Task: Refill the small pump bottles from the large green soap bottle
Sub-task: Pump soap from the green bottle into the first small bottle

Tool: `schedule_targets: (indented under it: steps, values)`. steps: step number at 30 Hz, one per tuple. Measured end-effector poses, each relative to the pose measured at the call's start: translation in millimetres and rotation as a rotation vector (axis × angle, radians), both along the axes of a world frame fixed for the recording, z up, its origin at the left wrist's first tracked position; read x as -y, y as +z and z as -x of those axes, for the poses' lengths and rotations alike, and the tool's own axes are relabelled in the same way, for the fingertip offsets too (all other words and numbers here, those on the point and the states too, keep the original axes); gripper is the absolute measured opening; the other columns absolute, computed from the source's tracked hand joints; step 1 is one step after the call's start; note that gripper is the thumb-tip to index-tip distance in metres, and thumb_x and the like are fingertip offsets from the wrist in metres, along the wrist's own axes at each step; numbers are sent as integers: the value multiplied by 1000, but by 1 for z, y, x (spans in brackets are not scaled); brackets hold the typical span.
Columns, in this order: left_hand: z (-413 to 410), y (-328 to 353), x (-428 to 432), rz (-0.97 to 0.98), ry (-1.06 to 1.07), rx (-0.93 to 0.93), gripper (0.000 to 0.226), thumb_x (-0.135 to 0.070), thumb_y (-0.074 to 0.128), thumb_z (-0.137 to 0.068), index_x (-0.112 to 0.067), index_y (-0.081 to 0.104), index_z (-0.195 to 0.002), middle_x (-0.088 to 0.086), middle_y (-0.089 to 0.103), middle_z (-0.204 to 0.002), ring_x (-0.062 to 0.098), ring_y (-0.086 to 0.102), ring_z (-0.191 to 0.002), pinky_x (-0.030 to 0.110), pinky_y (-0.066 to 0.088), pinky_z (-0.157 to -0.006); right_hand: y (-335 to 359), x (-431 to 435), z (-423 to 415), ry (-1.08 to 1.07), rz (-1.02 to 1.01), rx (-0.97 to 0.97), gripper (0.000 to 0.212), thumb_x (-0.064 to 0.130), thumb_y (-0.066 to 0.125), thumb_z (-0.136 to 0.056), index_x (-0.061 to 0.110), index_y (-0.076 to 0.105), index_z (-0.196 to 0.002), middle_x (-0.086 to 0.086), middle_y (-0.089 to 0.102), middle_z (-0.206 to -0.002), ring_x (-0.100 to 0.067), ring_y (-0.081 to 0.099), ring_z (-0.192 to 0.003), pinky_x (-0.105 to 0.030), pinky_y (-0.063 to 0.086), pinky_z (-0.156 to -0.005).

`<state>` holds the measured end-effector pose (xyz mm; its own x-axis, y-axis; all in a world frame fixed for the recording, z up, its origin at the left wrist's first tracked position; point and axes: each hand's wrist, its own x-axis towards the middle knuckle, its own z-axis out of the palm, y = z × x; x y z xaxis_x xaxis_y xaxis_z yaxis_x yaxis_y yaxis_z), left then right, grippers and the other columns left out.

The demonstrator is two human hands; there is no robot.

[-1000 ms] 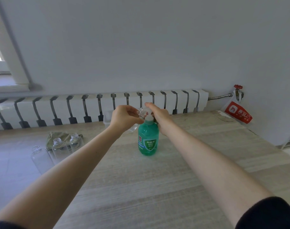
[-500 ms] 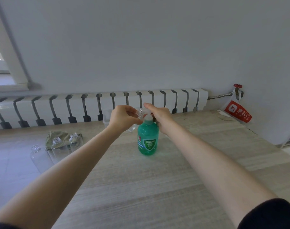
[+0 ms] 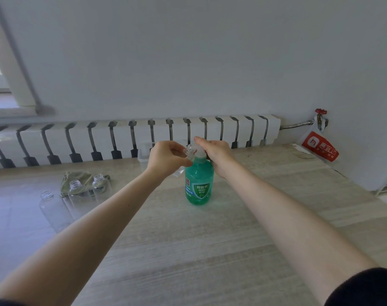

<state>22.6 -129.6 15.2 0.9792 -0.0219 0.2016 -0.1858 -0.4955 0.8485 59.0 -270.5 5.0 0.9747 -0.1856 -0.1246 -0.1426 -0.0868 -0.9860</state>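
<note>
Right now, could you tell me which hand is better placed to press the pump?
The right hand: it lies over the pump head of the green soap bottle, while the left hand holds a small clear bottle at the spout.

One wide-angle view, taken from a camera on my head, facing forward and tilted down. My forearms [image 3: 104, 215] enter from the two bottom corners and stretch away to my left hand [image 3: 166, 159] and right hand [image 3: 216, 153], which meet close together near the middle of the frame. The table [image 3: 199, 261] fills the lower half, near to far; the wall [image 3: 188, 62] and radiator [image 3: 141, 131] behind it fill the upper half, bowed toward the edges.
</note>
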Motion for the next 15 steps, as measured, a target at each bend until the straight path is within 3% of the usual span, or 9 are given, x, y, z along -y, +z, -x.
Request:
schedule_targets:
  steps: [8,11,13,15]
  values:
    - [-1,8,0,16,-5,28,31,-12,84,-66,-12,68,-92,-1,69,-83,9,64,-77,14,47,-66,13,-7,10,12,-7,-84,74,59,69,-69,15,55,-127,-4,60,-124,-22,55,-111,-39,44,-97]
    - [-2,11,-1,10,-6,34,32,-12,85,-65,-11,69,-93,0,70,-84,10,64,-78,13,45,-66,20,-3,8,-24,1,-66,63,52,65,-80,13,53,-128,-2,56,-126,-21,53,-112,-35,42,-97]
    - [-2,10,-1,6,-5,26,31,-12,84,-66,-12,69,-93,0,69,-85,9,63,-77,13,45,-65,26,-3,3,-62,10,0,50,52,49,-91,12,56,-120,-3,57,-119,-16,55,-96,-31,39,-86]
    - [-2,11,-1,4,-7,18,32,-11,84,-66,-11,69,-94,0,69,-85,10,64,-77,16,47,-68,34,-7,-3,-108,87,54,44,45,32,-99,12,56,-116,-6,57,-114,-16,57,-96,-28,38,-79]
